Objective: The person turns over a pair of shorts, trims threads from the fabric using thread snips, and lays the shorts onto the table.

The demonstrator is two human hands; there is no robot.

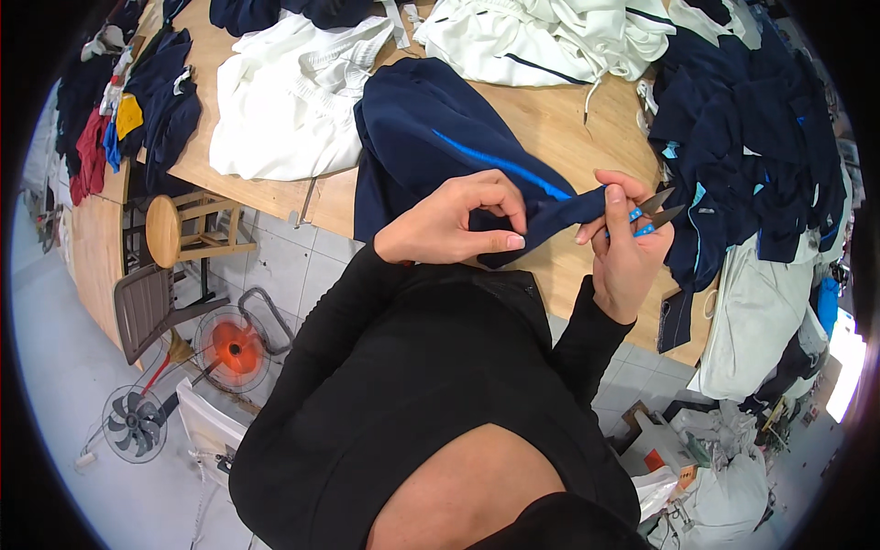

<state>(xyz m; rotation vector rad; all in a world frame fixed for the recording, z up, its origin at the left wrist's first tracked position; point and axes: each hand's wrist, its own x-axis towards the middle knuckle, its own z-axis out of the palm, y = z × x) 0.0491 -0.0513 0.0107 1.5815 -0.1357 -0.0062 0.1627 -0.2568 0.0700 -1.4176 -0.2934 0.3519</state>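
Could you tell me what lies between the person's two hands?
In the head view, a stretch of the navy garment with a blue stripe spans from left hand to right hand.

Left hand pinches a navy garment on the wooden table; right hand grips its end and blue snips.

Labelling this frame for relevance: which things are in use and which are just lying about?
In use:
- navy garment with blue stripe, pinched by the left hand
- thread snips with blue handle, in the right hand, which also grips the garment

Lying about:
- white garments
- navy clothes pile
- wooden table
- round stool
- two floor fans
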